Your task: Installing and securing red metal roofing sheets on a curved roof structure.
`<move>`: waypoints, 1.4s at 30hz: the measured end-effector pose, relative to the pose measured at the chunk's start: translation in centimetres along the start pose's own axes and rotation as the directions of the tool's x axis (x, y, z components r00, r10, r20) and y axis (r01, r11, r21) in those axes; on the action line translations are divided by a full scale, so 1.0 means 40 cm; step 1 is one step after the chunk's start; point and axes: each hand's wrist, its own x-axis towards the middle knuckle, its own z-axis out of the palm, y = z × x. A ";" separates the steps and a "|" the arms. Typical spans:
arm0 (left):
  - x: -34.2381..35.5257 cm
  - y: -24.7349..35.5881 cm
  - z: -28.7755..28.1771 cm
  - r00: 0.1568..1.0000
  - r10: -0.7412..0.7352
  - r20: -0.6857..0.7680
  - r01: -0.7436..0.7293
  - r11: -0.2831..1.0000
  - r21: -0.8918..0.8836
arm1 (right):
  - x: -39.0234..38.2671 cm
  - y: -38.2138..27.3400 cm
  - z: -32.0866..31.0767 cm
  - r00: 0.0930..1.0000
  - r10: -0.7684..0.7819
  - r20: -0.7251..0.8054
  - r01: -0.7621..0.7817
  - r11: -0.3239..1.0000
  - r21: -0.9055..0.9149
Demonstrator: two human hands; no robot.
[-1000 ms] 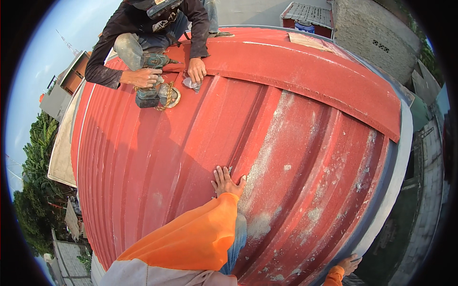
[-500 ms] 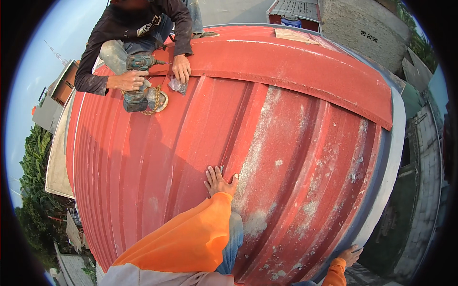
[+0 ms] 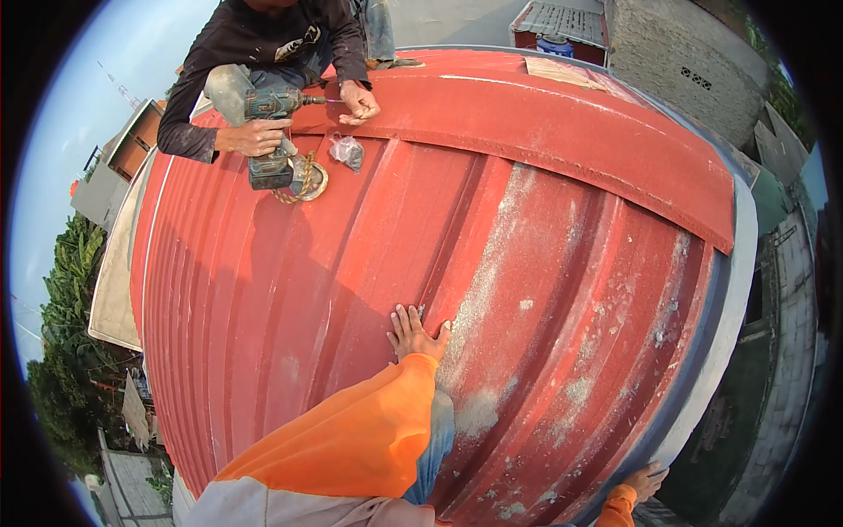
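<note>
My left hand [image 3: 417, 335] lies palm down on the red ribbed metal roof sheet [image 3: 369, 237], fingers spread and nothing in them. At the lower right my right hand [image 3: 647, 483] is bent round the pale roof edge [image 3: 716, 351]; its fingers show only in part. Across from me a co-worker crouches. One of that person's hands [image 3: 255, 137] grips a cordless drill [image 3: 270, 104] pointing right. The other hand [image 3: 359, 102] is by the drill's tip, fingers drawn together; what they pinch is too small to tell.
A red ridge cap [image 3: 527, 123] crosses the roof's far part. Beside the drill lie a clear plastic bag [image 3: 348, 153] with small dark pieces and a ring-shaped object with rope [image 3: 307, 178]. The roof drops off at right, toward a grey block wall [image 3: 784, 290]. Trees [image 3: 75, 272] stand at left.
The co-worker has raised the near-bag hand off the roof to the drill's tip, leaving the bag uncovered. The drill has tilted slightly. The view has shifted a little; my hands keep their places.
</note>
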 end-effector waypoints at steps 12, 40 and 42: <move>-0.003 -0.013 -0.046 0.995 -0.028 0.098 0.029 1.000 -0.009 | 0.099 0.096 0.132 0.938 -0.344 0.049 0.348 0.930 -0.119; -0.009 -0.039 -0.059 0.993 0.010 0.115 -0.009 1.000 -0.007 | 0.011 0.044 0.087 0.889 -0.450 0.089 0.442 0.788 -0.429; -0.008 -0.042 -0.057 0.997 -0.046 0.063 0.046 0.999 0.003 | -0.014 -0.033 0.010 0.983 -0.154 0.102 0.176 0.949 -0.260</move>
